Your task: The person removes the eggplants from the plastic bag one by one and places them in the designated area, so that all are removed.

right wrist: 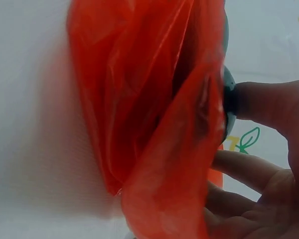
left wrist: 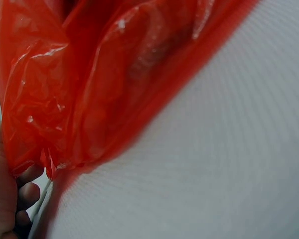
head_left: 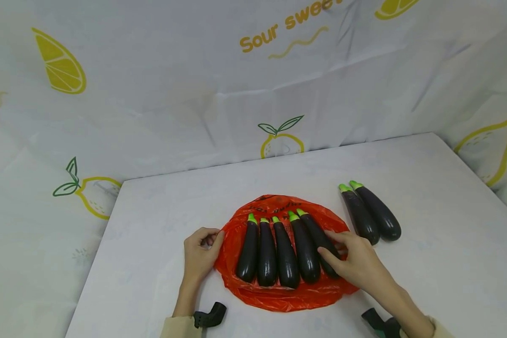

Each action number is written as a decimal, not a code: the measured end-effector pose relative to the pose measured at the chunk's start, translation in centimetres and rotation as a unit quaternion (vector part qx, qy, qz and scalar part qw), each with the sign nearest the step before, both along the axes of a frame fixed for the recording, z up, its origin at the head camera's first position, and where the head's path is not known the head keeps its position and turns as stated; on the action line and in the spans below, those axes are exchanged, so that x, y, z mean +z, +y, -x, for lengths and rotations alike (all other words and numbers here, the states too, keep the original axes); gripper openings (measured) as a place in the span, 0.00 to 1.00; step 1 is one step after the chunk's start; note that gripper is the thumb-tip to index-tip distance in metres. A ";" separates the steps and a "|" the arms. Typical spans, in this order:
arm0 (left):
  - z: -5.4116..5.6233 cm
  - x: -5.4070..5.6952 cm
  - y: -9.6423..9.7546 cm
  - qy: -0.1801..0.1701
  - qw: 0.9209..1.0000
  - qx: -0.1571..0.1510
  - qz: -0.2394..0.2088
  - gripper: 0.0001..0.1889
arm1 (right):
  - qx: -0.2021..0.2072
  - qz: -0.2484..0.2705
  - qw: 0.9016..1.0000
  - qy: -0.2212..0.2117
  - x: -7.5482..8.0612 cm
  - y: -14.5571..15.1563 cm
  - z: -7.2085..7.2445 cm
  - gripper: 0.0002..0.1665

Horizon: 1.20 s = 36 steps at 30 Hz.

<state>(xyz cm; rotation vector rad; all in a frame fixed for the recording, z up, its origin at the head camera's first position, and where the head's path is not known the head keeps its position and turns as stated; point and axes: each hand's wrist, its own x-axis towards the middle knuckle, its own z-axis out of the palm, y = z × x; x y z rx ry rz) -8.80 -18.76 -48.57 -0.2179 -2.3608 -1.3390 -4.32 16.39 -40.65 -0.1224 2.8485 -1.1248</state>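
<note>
Wrist gear: a black piece (head_left: 210, 315) beside the left wrist and another (head_left: 373, 320) beside the right, at the bottom edge with the pale sleeves (head_left: 180, 327).
Left hand (head_left: 200, 253): lower centre-left, fingers curled and pinching the left edge of the red bag (head_left: 285, 302).
Right hand (head_left: 357, 258): lower centre-right, thumb and fingers gripping the rightmost eggplant (head_left: 314, 230) of the row; in the right wrist view the thumb presses its dark skin.
Red bag: lower centre, crumpled and spread around the row, wider than it is deep.
Row of five eggplants (head_left: 286, 256): side by side on the red plastic, green stems towards the top of the frame, long axes running up and down; the leftmost tips slightly right at its stem, the right-hand three lean upper left.
Loose pair of eggplants (head_left: 359, 218): right of the bag, lying together, stems towards the upper left.
Desk (head_left: 173, 202): white, under everything.
Backdrop (head_left: 152, 108): white cloth with lemon prints, across the top.
</note>
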 end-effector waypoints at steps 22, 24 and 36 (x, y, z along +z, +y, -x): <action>0.0 0.0 -0.1 0.013 1.000 -0.005 0.003 0.02 | -0.027 0.013 0.998 0.060 2.0 0.3 -0.4 0.27; 0.0 0.0 -0.1 0.015 1.000 -0.006 0.003 0.03 | -0.030 0.011 0.997 0.075 2.3 0.7 -0.4 0.27; 0.0 -0.1 0.0 0.012 1.000 -0.006 0.008 0.02 | -0.055 -0.006 0.988 0.144 3.0 3.9 0.6 0.27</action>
